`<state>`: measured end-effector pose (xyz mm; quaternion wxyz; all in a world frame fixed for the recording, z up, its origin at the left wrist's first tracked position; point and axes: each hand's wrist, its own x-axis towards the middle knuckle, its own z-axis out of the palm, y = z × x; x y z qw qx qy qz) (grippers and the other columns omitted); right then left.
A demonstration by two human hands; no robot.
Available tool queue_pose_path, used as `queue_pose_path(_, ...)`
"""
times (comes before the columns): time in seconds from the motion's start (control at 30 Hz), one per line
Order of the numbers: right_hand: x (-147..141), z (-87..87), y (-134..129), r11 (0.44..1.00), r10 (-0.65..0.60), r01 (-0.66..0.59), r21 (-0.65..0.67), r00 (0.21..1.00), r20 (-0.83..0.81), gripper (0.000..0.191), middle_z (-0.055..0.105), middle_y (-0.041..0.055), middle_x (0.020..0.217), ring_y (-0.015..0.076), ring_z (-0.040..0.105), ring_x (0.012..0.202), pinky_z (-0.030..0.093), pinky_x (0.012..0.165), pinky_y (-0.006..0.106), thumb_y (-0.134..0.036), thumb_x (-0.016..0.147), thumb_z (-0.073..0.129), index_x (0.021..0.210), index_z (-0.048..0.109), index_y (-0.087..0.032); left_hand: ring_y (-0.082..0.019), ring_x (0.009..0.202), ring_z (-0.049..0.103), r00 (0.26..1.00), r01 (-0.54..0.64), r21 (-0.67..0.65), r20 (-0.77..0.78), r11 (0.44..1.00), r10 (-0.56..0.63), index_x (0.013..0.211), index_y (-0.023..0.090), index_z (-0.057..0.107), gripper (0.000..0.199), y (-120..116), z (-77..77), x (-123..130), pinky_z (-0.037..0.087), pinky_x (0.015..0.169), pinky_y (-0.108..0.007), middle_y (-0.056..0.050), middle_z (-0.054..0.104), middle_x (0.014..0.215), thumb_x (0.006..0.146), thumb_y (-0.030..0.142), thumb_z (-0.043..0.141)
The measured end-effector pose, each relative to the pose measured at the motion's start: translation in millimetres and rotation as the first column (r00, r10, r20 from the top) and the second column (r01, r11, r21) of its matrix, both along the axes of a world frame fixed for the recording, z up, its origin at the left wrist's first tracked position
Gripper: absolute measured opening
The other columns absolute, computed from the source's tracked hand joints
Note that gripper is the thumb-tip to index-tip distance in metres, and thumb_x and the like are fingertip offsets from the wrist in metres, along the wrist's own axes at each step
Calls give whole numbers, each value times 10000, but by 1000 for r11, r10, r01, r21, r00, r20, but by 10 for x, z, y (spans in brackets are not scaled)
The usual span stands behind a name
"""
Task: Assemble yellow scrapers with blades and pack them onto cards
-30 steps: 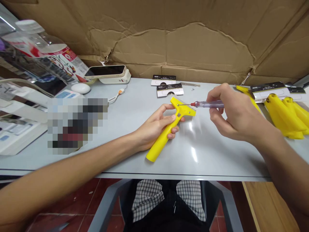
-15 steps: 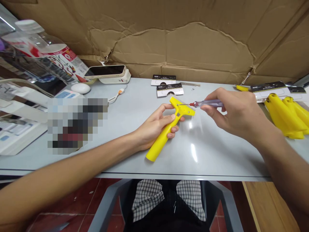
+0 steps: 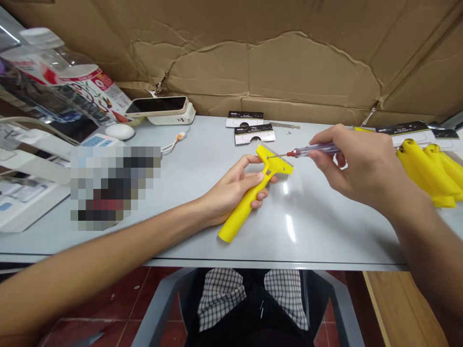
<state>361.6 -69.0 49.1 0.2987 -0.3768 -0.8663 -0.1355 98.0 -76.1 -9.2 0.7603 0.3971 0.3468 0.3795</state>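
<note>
My left hand (image 3: 237,189) is wrapped round the neck of a yellow scraper (image 3: 240,212), its wide head pointing up and to the right. A metal blade edge shows along the far side of that head, and two small screws sit in it. In my right hand (image 3: 365,168) is a screwdriver (image 3: 314,149) with a clear purplish handle and a red collar. Its thin tip meets the left screw (image 3: 267,157) on the scraper head. My right fingers pinch the handle's rear part.
Black-and-white packaging cards (image 3: 254,134), a loose metal blade (image 3: 285,125) and small screws (image 3: 289,133) lie behind the scraper. More yellow scrapers (image 3: 419,173) are piled at right. A phone (image 3: 157,106), a mouse (image 3: 119,131) and bottles (image 3: 90,86) stand left. Cardboard (image 3: 275,67) walls the back.
My right hand has shifted slightly right and turned about the screwdriver handle. The scraper head has moved slightly right, with the tip still at the left screw.
</note>
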Motion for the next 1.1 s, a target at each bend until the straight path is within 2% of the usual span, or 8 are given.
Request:
queue_pose_path(0.1, 14, -16, 33, 997, -69, 70, -16, 995, 69, 279, 681, 41, 673, 221, 568, 546, 327, 564, 375, -394, 1119, 525, 983, 688, -213, -94, 615, 604, 1000, 12, 16, 3, 1000, -12, 1243, 252, 465, 266, 0, -10, 0, 444, 523, -204, -82, 766, 1051, 1056, 169, 634)
queue_pose_path(0.17, 17, -8, 30, 990, -96, 106, -95, 989, 111, 254, 676, 36, 669, 237, 570, 548, 335, 569, 386, -400, 1119, 505, 1068, 687, -230, -92, 616, 604, 1000, 12, 13, 10, 1000, -12, 1244, 255, 465, 278, 7, -21, -3, 444, 524, -203, -82, 769, 1059, 1049, 172, 644)
queue_pose_path(0.27, 11, 23, -4, 975, -80, 97, -202, 993, 90, 255, 740, 39, 789, 255, 624, 607, 412, 601, 399, -366, 1068, 559, 1280, 649, -257, -89, 616, 602, 1000, 7, 0, 16, 1000, -7, 1238, 259, 462, 277, 16, -29, -6, 442, 524, -201, -78, 768, 1063, 1046, 169, 641)
queue_pose_path(0.4, 2, 52, -48, 967, -27, 39, -253, 998, 52, 236, 786, 57, 926, 264, 691, 713, 476, 651, 406, -269, 1027, 574, 1250, 650, -276, -90, 620, 604, 1000, 3, -3, 2, 1000, -3, 1249, 256, 456, 272, 10, -13, -1, 439, 529, -200, -70, 760, 1046, 1054, 155, 617)
queue_pose_path(0.6, -7, 0, -20, 983, -17, 23, -184, 999, 35, 145, 748, 45, 796, 242, 636, 625, 429, 609, 394, -332, 1070, 562, 1116, 676, -254, -98, 622, 608, 1000, -5, -20, 15, 1000, 5, 1248, 259, 466, 305, 5, 3, 1, 441, 538, -211, -78, 759, 1054, 1034, 164, 661)
queue_pose_path(0.77, -19, -13, 21, 992, -29, 37, -124, 997, 65, 287, 652, 24, 640, 211, 536, 525, 346, 554, 374, -407, 1101, 509, 990, 681, -206, -100, 619, 606, 1000, -13, -22, 18, 1000, 14, 1246, 256, 475, 301, 1, 9, 2, 437, 541, -220, -93, 756, 1054, 1036, 164, 671)
queue_pose_path(0.93, -21, 42, -35, 970, -5, 20, -242, 998, 61, 229, 777, 64, 862, 241, 666, 654, 430, 602, 377, -265, 1015, 575, 1228, 650, -226, -97, 617, 606, 1000, -10, -21, 12, 1000, 10, 1252, 255, 471, 300, 0, 9, 0, 440, 539, -215, -88, 751, 1056, 1040, 176, 668)
queue_pose_path(1.1, -16, 6, -43, 981, 74, -73, -177, 997, -3, 103, 783, 34, 879, 212, 662, 645, 451, 620, 362, -265, 1024, 604, 1095, 677, -254, -93, 621, 612, 1000, -2, -8, 5, 1000, 2, 1243, 253, 468, 274, 1, -2, 1, 442, 531, -206, -79, 747, 1053, 1052, 173, 647)
